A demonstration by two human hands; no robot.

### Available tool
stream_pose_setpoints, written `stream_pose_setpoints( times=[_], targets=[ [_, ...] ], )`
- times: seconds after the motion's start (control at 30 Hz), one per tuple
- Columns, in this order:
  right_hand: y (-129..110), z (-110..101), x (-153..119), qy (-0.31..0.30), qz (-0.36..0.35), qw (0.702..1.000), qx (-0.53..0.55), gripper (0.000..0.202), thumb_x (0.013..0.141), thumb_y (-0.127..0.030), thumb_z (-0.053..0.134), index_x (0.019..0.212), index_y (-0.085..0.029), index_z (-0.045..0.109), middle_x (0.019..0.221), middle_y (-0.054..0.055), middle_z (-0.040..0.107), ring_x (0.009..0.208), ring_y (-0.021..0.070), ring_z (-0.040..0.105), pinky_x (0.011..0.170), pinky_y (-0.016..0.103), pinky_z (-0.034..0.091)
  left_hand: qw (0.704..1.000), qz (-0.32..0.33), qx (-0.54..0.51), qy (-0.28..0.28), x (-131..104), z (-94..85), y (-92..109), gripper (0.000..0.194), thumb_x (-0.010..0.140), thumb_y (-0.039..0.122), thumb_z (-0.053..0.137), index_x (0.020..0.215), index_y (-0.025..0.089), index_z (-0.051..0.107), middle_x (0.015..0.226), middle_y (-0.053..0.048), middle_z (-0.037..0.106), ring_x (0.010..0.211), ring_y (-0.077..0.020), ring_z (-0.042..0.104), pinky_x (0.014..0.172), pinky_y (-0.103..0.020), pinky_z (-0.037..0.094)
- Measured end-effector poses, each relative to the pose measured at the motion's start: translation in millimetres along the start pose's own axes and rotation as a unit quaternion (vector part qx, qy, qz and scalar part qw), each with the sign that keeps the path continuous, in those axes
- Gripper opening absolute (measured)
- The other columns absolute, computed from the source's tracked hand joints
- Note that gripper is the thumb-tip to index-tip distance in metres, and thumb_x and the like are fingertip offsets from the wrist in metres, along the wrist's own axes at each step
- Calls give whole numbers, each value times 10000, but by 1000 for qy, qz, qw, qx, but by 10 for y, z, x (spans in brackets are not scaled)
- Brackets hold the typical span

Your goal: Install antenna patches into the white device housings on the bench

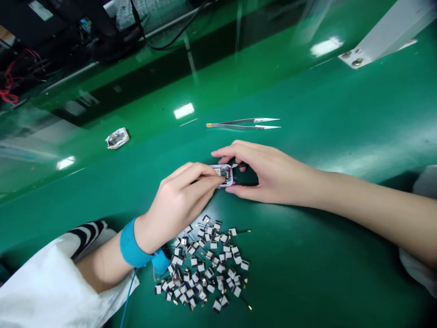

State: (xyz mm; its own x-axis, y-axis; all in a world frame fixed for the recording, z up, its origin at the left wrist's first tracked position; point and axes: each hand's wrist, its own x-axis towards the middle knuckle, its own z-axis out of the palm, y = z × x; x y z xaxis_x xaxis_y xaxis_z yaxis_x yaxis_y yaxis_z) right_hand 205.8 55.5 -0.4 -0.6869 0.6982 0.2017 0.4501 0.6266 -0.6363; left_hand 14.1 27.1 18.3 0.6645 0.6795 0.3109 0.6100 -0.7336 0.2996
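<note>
A small white electronic device (pixel 229 174) with an open housing shows its circuit board between my two hands. My left hand (pixel 186 189) is closed over its left end, and the fingertips press against the board. Those fingers hide part of the device and anything small beneath them. Around the right end, my right hand (pixel 262 171) curves with thumb on the near side and fingers on the far side, steadying it. Just beyond my right hand lies a pair of tweezers (pixel 235 123). Nearer to me, below my left hand, many small antennas (pixel 208 264) with short cables lie in a loose pile.
Another open white device (pixel 117 138) rests at the left on the green mat (pixel 307 273). A white metal bracket (pixel 382 38) stands at the far right. Dark equipment and cables (pixel 68 41) fill the far left. A blue wrist strap (pixel 131 243) trails a cord from my left wrist.
</note>
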Motion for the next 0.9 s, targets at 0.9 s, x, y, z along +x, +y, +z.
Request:
stream_pose_setpoints(
  times=[0.9],
  targets=[
    [8,-6,12,5,-11,1000,-5,433,707,-275,553,1109,-158,440,1029,37,521,940,141,506,787,259,441,1000,-27,5,-15,25,-31,33,138,789,142,520,892,163,609,881,-28,591,807,-109,561,725,-230,468]
  ],
)
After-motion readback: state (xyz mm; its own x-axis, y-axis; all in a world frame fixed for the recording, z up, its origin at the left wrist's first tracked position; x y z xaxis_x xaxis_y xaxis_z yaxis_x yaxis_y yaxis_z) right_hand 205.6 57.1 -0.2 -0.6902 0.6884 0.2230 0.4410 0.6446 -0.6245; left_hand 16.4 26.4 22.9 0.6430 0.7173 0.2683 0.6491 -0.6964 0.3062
